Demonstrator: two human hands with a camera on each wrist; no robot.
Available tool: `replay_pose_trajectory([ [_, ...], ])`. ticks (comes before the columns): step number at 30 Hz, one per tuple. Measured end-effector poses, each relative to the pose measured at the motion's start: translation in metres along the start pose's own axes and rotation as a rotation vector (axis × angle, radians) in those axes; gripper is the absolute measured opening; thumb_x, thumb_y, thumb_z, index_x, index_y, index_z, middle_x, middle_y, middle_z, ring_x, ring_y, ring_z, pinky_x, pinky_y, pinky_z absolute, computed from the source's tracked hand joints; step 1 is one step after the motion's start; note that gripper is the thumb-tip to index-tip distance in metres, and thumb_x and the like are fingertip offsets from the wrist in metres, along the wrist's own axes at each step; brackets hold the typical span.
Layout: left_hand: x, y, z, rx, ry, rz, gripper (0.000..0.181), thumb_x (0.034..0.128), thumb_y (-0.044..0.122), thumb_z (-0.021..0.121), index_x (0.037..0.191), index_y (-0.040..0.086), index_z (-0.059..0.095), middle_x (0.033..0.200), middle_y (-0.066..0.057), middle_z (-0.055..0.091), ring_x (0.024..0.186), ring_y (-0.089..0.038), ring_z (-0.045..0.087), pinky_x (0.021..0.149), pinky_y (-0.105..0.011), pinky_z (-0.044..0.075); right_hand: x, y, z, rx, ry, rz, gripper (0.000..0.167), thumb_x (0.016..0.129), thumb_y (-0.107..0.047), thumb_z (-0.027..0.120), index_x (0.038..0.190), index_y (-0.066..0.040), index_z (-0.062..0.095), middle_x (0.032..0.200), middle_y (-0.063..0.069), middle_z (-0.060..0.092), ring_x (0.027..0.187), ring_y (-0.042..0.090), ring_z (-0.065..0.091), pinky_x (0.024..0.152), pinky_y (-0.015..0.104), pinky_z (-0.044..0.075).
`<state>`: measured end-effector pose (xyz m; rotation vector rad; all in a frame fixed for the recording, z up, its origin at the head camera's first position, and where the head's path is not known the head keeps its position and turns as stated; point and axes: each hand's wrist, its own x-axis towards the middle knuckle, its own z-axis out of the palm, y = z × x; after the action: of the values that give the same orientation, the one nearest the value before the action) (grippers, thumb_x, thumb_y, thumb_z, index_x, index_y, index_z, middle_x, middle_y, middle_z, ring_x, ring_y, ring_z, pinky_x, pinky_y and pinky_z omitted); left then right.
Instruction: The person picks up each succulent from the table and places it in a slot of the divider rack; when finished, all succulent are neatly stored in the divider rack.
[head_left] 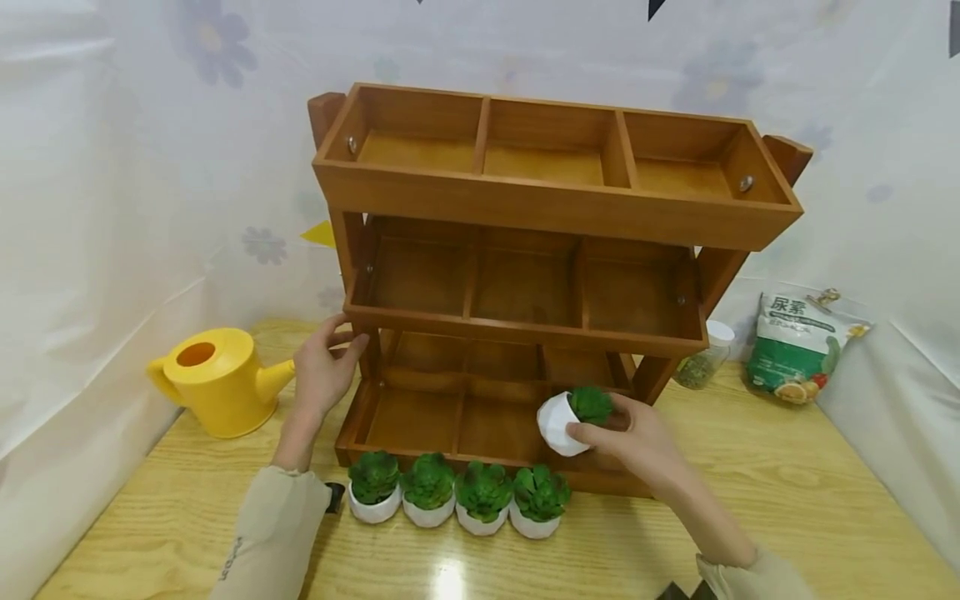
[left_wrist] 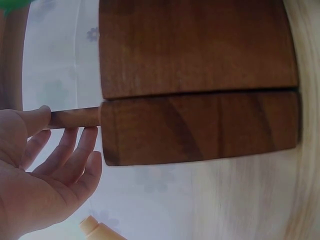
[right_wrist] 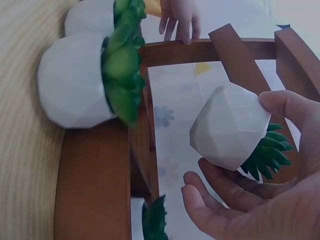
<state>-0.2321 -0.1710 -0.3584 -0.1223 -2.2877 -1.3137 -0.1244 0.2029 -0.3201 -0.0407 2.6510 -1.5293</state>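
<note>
My right hand (head_left: 641, 442) pinches a white faceted pot with a green succulent (head_left: 561, 427), tilted, in front of the bottom tier's right side. In the right wrist view, thumb and fingers hold this potted succulent (right_wrist: 227, 130) by its sides. At the left, my left hand (head_left: 324, 371) grips the left upright of a three-tier brown wooden shelf (head_left: 555, 204). The left wrist view shows thumb and fingers around that wooden upright (left_wrist: 75, 118). Low in the right wrist view, another succulent (right_wrist: 155, 217) shows partly inside the shelf; my hand hides that compartment in the head view.
Several potted succulents (head_left: 483, 492) stand in a row along the shelf's front edge. A yellow watering can (head_left: 225, 383) is on the left of the wooden table (head_left: 765, 483). To the right are a lidded jar (head_left: 705, 358) and a clipped green-and-white bag (head_left: 798, 350).
</note>
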Motion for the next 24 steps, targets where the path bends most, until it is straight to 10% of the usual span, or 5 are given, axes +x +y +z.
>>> replay_pose_trajectory([
  [6, -0.001, 0.001, 0.000, 0.004, -0.011, -0.007, 0.036, 0.0936, 0.013, 0.063, 0.128, 0.003, 0.058, 0.107, -0.027, 0.066, 0.087, -0.042, 0.068, 0.076, -0.051, 0.056, 0.012, -0.008, 0.016, 0.121, -0.106, -0.032, 0.048, 0.084, -0.027, 0.074, 0.122, -0.001, 0.058, 0.098, 0.009, 0.069, 0.089, 0.021, 0.066, 0.078, 0.042, 0.056],
  [24, -0.001, 0.004, 0.001, -0.004, -0.009, -0.032, 0.036, 0.0930, 0.011, 0.063, 0.128, 0.003, 0.058, 0.106, -0.028, 0.066, 0.087, -0.043, 0.067, 0.076, -0.052, 0.056, 0.038, -0.005, 0.032, -0.015, -0.087, -0.021, 0.059, 0.078, -0.036, 0.078, 0.125, -0.006, 0.059, 0.098, 0.005, 0.069, 0.085, 0.019, 0.064, 0.071, 0.038, 0.054],
])
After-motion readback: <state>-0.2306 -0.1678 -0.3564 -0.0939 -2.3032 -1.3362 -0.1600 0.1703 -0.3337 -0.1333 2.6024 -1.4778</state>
